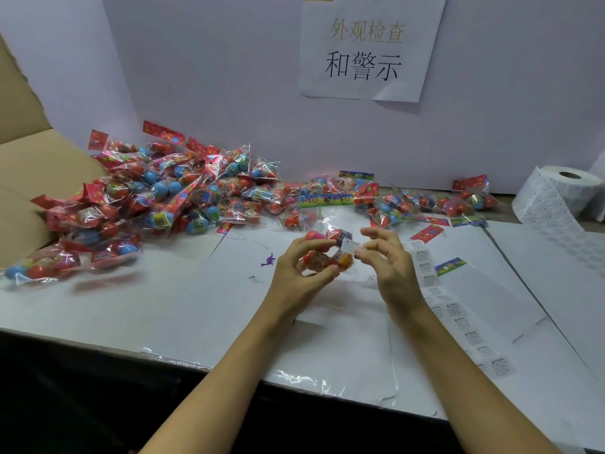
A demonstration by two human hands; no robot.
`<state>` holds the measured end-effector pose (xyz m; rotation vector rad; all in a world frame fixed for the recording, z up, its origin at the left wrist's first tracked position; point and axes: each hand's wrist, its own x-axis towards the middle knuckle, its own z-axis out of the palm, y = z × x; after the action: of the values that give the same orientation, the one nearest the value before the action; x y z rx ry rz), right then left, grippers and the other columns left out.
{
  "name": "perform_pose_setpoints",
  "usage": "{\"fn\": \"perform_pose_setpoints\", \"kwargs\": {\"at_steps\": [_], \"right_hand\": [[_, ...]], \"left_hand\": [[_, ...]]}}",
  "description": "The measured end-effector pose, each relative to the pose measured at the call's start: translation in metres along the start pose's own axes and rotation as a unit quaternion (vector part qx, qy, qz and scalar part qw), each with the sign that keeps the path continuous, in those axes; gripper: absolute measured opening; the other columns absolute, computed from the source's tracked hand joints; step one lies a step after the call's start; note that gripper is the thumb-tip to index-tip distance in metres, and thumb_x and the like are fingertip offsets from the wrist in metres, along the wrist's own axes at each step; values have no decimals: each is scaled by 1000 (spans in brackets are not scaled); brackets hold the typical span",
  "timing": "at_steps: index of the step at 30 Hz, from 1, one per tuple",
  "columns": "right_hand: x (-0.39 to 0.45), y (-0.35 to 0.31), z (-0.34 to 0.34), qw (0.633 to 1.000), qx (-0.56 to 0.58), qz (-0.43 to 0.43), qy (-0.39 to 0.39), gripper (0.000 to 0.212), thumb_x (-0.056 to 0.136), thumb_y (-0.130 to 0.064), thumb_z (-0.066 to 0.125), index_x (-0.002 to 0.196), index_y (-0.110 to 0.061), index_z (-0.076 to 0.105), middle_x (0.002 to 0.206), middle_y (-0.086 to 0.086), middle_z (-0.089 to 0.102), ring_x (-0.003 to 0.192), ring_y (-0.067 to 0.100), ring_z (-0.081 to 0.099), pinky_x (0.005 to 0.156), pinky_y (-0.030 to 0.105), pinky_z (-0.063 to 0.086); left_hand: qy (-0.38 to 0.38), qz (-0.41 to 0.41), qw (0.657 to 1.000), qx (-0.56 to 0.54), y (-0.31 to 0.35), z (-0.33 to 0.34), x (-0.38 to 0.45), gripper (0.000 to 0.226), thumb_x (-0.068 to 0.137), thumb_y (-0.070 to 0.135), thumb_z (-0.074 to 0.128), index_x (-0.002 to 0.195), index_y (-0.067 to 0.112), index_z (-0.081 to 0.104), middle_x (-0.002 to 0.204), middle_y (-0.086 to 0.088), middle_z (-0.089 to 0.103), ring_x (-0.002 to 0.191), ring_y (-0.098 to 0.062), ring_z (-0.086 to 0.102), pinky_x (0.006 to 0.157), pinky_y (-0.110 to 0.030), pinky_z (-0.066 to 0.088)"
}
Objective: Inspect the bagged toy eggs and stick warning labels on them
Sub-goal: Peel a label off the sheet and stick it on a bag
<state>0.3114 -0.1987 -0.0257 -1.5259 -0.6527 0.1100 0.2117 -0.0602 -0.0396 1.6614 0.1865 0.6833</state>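
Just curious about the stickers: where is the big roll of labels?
The roll of labels stands at the table's far right by the white wall, right of the scattered bagged toy eggs.

Both forearms are extended forward, hands held close together. The left hand (302, 273) is curled in a grip; the right hand (391, 262) is pinched, remaining fingers spread.

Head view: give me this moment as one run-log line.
left hand grips bag of toy eggs | right hand pinches warning label at bag | label strip on table | label roll far right
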Motion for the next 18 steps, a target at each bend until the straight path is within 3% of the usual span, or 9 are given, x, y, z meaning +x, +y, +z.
{"fn": "perform_pose_setpoints", "kwargs": {"at_steps": [2,7,10,18], "right_hand": [[-2,1,0,999,-41,-22,-17,18,79,-28,62,72,-13,67,126,-12,56,128,10,49,96,29,45],[-4,0,0,996,-70,-44,-29,14,78,-26,65,71,-15,66,127,-11,55,131,19,48,101,48,51],[-5,-1,0,995,-72,-53,-31,10,78,-26,66,70,-20,66,127,-13,55,131,19,48,100,52,51],[-5,-2,0,994,-88,-60,-37,10,78,-26,66,71,-20,65,127,-17,54,131,21,48,99,55,51]], "left_hand": [[0,5,1000,-18,1,0,0,35,87,2,80,119,14,73,125,-10,63,108,-29,70,98,-51,58],[1,8,1000,-30,2,-1,0,35,87,1,79,119,15,73,124,-10,64,111,-28,69,98,-48,58],[-6,12,999,-31,4,-2,-2,36,86,4,79,118,19,72,125,-9,65,111,-25,69,99,-43,58],[-7,6,999,-31,6,0,-3,38,80,18,73,118,19,71,126,-10,63,116,-34,65,96,-53,58]]}}
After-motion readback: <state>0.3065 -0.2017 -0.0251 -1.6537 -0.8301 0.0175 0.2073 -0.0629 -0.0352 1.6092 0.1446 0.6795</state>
